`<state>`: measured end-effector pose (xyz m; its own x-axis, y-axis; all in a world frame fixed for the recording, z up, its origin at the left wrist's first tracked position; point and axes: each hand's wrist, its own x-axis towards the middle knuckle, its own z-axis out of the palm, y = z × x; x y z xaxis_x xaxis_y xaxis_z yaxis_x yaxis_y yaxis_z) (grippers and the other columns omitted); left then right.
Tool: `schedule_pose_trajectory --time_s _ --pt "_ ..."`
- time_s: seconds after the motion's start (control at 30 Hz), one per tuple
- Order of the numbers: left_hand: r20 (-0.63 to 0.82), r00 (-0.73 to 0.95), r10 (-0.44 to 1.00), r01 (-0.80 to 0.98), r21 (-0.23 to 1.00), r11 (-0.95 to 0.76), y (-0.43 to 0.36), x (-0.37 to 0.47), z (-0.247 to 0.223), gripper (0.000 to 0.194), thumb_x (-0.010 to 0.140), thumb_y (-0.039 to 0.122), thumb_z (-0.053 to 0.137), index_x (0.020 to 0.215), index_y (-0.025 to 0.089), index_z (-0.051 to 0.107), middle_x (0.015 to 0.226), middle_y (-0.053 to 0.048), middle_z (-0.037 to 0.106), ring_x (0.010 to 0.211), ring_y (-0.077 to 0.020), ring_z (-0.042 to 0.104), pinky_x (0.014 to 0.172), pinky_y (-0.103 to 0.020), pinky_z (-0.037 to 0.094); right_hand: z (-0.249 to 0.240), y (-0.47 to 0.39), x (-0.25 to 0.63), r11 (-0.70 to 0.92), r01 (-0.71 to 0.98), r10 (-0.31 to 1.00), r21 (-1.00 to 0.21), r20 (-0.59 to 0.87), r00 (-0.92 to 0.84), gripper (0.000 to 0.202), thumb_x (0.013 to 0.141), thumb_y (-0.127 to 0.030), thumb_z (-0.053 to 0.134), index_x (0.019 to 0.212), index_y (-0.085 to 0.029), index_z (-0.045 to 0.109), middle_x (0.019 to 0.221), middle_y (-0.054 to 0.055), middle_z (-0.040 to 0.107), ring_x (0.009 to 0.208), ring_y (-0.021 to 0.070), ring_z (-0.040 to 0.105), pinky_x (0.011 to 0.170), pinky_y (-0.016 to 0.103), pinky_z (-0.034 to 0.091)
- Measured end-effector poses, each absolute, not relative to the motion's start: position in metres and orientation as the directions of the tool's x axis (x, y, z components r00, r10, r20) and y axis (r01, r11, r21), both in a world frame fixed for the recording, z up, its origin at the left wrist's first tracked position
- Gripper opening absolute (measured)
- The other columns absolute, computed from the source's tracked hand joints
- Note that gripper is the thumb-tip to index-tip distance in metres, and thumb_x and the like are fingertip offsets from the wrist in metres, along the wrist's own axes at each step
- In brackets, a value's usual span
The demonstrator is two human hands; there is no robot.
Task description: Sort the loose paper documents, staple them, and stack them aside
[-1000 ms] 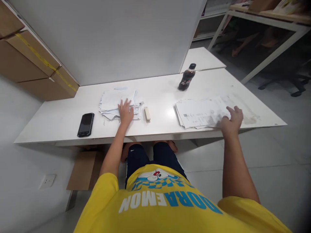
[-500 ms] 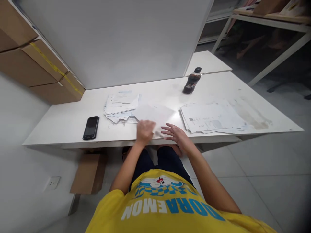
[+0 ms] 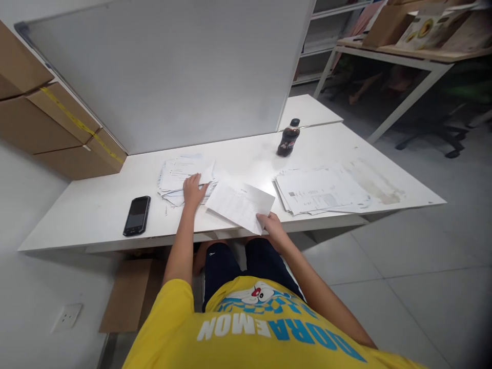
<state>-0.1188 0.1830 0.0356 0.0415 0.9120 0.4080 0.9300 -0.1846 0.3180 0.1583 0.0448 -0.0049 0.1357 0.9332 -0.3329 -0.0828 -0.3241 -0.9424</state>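
My right hand (image 3: 271, 225) pinches the near right corner of a white sheet of paper (image 3: 239, 204), which carries faint print. The sheet is tilted over the front of the white table, between two paper piles. My left hand (image 3: 194, 190) lies on the near right part of the left pile of papers (image 3: 177, 171), its thumb spread from the fingers. Sheets in that pile are loosely stacked and overlap unevenly. A neater stack of printed papers (image 3: 319, 189) lies to the right of my right hand, apart from it.
A black phone (image 3: 137, 216) lies at the table's left front. Behind the right stack stands a dark cola bottle (image 3: 288, 137). A whiteboard (image 3: 165, 77) rises along the back edge of the table (image 3: 246, 151). Cardboard boxes (image 3: 63, 123) are stacked at the left.
My left hand has moved left onto the left pile. My right hand, open before, now grips the sheet's corner, and the sheet has come nearer the front edge. The view has shifted slightly.
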Motion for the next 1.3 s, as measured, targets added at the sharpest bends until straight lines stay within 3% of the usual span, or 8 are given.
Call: schedule_pose_trajectory --time_s 0.17,0.4,0.73,0.87,1.0,1.07,1.13,1.3 --pt "0.493 0.037 0.869 0.926 0.311 -0.216 0.159 -0.117 0.032 0.033 0.095 0.033 0.041 0.111 0.021 0.068 0.117 -0.011 0.069 0.118 -0.0272 0.057 0.106 -0.046 0.037 -0.005 0.046 0.157 -0.316 -0.020 0.939 -0.949 -0.316 0.136 0.028 0.060 -0.044 0.057 0.072 -0.019 0.062 0.074 0.007 0.070 0.076 0.0267 0.064 0.065 0.033 0.048" --pt "0.540 0.175 0.823 0.896 0.258 -0.360 0.102 -0.098 0.028 0.050 0.098 0.023 0.025 0.144 0.021 0.044 0.143 -0.007 0.054 0.142 -0.0220 0.037 0.118 -0.050 0.026 -0.002 0.044 0.163 -0.313 0.007 0.947 -0.950 -0.311 0.081 0.029 0.063 -0.044 0.057 0.077 -0.019 0.063 0.081 0.008 0.072 0.082 0.0277 0.066 0.066 0.033 0.049" --pt "0.389 0.593 0.705 0.697 0.190 -0.692 0.012 -0.008 0.019 0.053 0.093 0.014 0.036 0.144 0.021 0.045 0.145 -0.007 0.052 0.145 -0.0260 0.031 0.118 -0.054 0.031 0.002 0.039 0.164 -0.278 -0.210 0.960 -0.937 -0.271 -0.066 0.044 0.074 -0.056 0.064 0.100 -0.021 0.068 0.096 0.008 0.074 0.100 0.0280 0.066 0.084 0.039 0.053" --pt "0.404 0.635 0.659 0.621 0.240 -0.746 -0.003 0.013 0.012 0.050 0.096 0.026 0.039 0.146 0.019 0.042 0.143 -0.011 0.053 0.140 -0.0250 0.040 0.115 -0.050 0.036 0.003 0.031 0.166 -0.262 -0.281 0.965 -0.923 -0.248 -0.084 0.046 0.068 -0.055 0.073 0.097 -0.019 0.069 0.096 0.009 0.074 0.097 0.0272 0.067 0.087 0.040 0.052" --pt "0.613 0.388 0.688 0.728 0.254 -0.637 0.004 -0.008 0.016 0.059 0.094 0.037 0.050 0.150 0.028 0.033 0.143 -0.011 0.053 0.143 -0.0299 0.035 0.116 -0.054 0.030 0.014 0.024 0.182 -0.167 -0.193 0.984 -0.967 -0.175 0.028 0.039 0.067 -0.048 0.075 0.094 -0.020 0.071 0.096 0.008 0.074 0.097 0.0288 0.067 0.090 0.044 0.050" --pt "0.661 0.071 0.747 0.797 0.413 -0.441 0.016 -0.027 0.025 0.074 0.092 0.042 0.054 0.154 0.028 0.017 0.151 -0.015 0.042 0.147 -0.0324 0.026 0.117 -0.056 0.026 0.027 0.025 0.194 -0.086 -0.044 0.994 -0.995 -0.089 0.070 0.031 0.070 -0.045 0.074 0.089 -0.021 0.073 0.092 0.007 0.073 0.097 0.0302 0.066 0.089 0.045 0.050" --pt "0.552 -0.098 0.828 0.731 0.604 -0.316 0.029 -0.044 0.035 0.089 0.089 0.049 0.057 0.155 0.025 0.002 0.156 -0.018 0.031 0.147 -0.0327 0.025 0.116 -0.053 0.029 0.040 0.028 0.202 0.024 0.063 0.995 -0.998 0.030 0.100 0.025 0.074 -0.045 0.070 0.086 -0.023 0.074 0.089 0.005 0.073 0.095 0.0302 0.065 0.087 0.045 0.051" --pt "0.362 -0.028 0.932 0.528 0.797 -0.294 0.042 -0.059 0.041 0.089 0.086 0.049 0.062 0.153 0.025 0.009 0.146 -0.017 0.042 0.135 -0.0283 0.044 0.111 -0.046 0.037 0.042 0.041 0.194 0.219 0.079 0.971 -0.973 0.225 0.075 0.030 0.081 -0.046 0.064 0.100 -0.024 0.072 0.106 0.007 0.071 0.102 0.0274 0.063 0.092 0.043 0.050"
